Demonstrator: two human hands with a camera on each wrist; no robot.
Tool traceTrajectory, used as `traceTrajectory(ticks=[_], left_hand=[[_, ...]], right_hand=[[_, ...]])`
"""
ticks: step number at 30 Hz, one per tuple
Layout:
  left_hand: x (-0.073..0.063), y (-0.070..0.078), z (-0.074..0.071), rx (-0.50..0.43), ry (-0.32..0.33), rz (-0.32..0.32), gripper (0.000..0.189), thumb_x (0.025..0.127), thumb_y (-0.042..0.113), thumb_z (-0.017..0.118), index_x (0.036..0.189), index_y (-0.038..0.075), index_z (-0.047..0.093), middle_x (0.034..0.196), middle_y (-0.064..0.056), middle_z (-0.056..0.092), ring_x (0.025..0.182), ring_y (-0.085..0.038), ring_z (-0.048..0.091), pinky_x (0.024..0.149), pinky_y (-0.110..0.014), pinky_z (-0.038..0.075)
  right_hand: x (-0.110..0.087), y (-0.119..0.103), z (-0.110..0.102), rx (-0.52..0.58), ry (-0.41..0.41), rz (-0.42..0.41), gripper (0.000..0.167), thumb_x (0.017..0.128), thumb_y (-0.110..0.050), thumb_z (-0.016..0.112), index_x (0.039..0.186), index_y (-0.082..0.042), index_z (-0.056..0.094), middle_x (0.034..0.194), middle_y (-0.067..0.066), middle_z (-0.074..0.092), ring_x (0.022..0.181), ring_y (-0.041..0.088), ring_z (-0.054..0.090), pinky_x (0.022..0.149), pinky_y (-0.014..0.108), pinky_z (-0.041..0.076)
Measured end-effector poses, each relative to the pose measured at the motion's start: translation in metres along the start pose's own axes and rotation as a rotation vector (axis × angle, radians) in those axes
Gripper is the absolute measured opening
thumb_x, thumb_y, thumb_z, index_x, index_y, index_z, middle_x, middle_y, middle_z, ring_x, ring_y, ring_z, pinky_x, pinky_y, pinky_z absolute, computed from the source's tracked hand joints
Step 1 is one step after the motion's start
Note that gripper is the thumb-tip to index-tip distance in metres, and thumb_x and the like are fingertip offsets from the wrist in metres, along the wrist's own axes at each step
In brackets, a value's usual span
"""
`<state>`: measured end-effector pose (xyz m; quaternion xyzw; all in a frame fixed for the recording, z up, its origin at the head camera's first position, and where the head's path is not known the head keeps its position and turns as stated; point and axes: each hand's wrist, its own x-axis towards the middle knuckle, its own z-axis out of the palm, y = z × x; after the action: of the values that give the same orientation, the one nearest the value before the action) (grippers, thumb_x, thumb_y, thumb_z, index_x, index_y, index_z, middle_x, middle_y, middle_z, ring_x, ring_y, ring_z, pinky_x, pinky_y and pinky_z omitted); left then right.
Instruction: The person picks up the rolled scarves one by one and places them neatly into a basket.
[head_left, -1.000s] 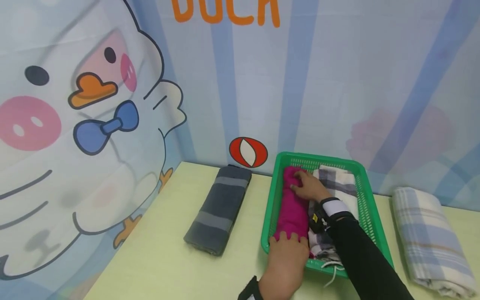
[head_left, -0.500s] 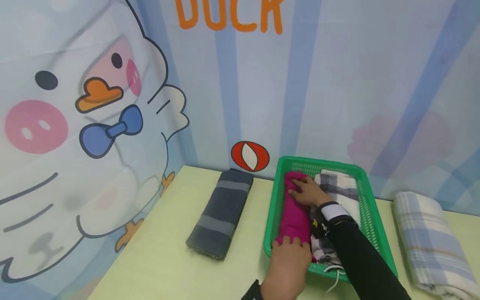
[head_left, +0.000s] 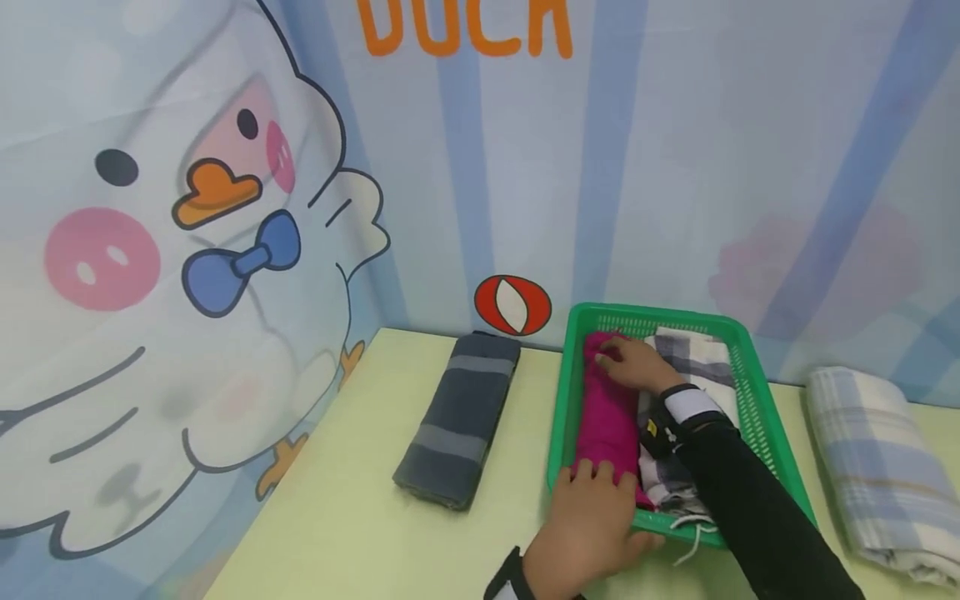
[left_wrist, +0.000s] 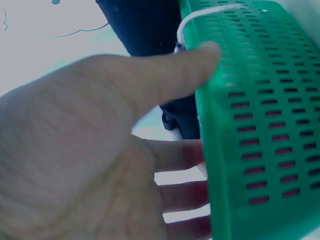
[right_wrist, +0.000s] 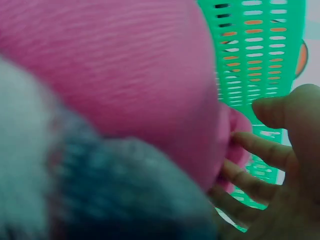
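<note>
A rolled magenta cloth (head_left: 609,408) lies along the left side of a green plastic basket (head_left: 561,408). My left hand (head_left: 588,517) reaches over the basket's near rim, its fingertips at the roll's near end. In the left wrist view its thumb (left_wrist: 175,72) is spread apart from the fingers, outside the basket. My right hand (head_left: 636,364) is at the far end of the roll; in the right wrist view its fingers (right_wrist: 262,150) touch the pink fabric with the thumb held apart. Beside the roll lies a folded plaid cloth (head_left: 693,358), partly hidden by my right arm.
Left of the basket, a folded dark grey striped cloth (head_left: 459,417) lies on the pale yellow table (head_left: 330,508). To the right is a thick folded blue-and-white plaid cloth (head_left: 881,467). A printed duck backdrop (head_left: 675,167) stands behind. A white cord (head_left: 692,529) hangs over the basket's near rim.
My left thumb has swung out to the right, away from the fingers. The right hand stays at the roll's far end. The whole scene has shifted slightly right in the head view.
</note>
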<state>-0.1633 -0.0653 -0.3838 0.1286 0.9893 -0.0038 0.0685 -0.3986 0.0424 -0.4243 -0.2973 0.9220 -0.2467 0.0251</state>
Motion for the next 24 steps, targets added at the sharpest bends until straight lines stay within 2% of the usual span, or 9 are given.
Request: traceTrajectory(ticks=[4, 7, 11, 15, 24], left_hand=[[-0.002, -0.009, -0.009, -0.086, 0.038, 0.018, 0.061, 0.092, 0.069, 0.050, 0.133, 0.025, 0.056, 0.125, 0.005, 0.060, 0.118, -0.016, 0.053, 0.096, -0.037, 0.047], [-0.005, -0.012, -0.011, -0.120, 0.082, 0.012, 0.058, 0.093, 0.067, 0.050, 0.132, 0.024, 0.058, 0.123, 0.005, 0.060, 0.116, -0.016, 0.055, 0.093, -0.036, 0.048], [-0.007, -0.013, -0.012, -0.146, 0.163, 0.014, 0.052, 0.094, 0.063, 0.053, 0.127, 0.023, 0.061, 0.117, 0.004, 0.062, 0.109, -0.014, 0.057, 0.086, -0.033, 0.049], [-0.010, -0.017, -0.012, -0.140, 0.237, 0.019, 0.049, 0.095, 0.059, 0.055, 0.126, 0.021, 0.063, 0.114, 0.003, 0.064, 0.102, -0.014, 0.059, 0.081, -0.029, 0.051], [-0.011, -0.025, -0.014, -0.143, 0.286, 0.019, 0.047, 0.097, 0.054, 0.055, 0.127, 0.018, 0.063, 0.116, 0.001, 0.065, 0.103, -0.016, 0.061, 0.081, -0.029, 0.053]], right_hand=[[0.000, -0.006, -0.012, 0.067, 0.047, -0.015, 0.041, 0.104, -0.021, 0.047, 0.129, 0.010, 0.058, 0.125, 0.033, 0.061, 0.117, 0.049, 0.057, 0.095, 0.060, 0.048], [-0.001, -0.012, -0.017, 0.076, 0.082, -0.012, 0.040, 0.104, -0.020, 0.047, 0.129, 0.008, 0.059, 0.127, 0.032, 0.061, 0.119, 0.048, 0.057, 0.097, 0.060, 0.047], [-0.002, -0.018, -0.020, 0.072, 0.111, 0.012, 0.039, 0.104, -0.020, 0.046, 0.131, 0.006, 0.058, 0.128, 0.029, 0.061, 0.120, 0.046, 0.057, 0.098, 0.059, 0.047], [-0.002, -0.022, -0.022, 0.062, 0.103, 0.031, 0.043, 0.105, -0.023, 0.045, 0.135, 0.005, 0.053, 0.132, 0.029, 0.058, 0.123, 0.046, 0.054, 0.100, 0.060, 0.045], [0.003, -0.042, -0.028, 0.057, 0.125, 0.057, 0.046, 0.104, -0.026, 0.046, 0.139, 0.003, 0.050, 0.136, 0.031, 0.054, 0.126, 0.046, 0.051, 0.102, 0.060, 0.044]])
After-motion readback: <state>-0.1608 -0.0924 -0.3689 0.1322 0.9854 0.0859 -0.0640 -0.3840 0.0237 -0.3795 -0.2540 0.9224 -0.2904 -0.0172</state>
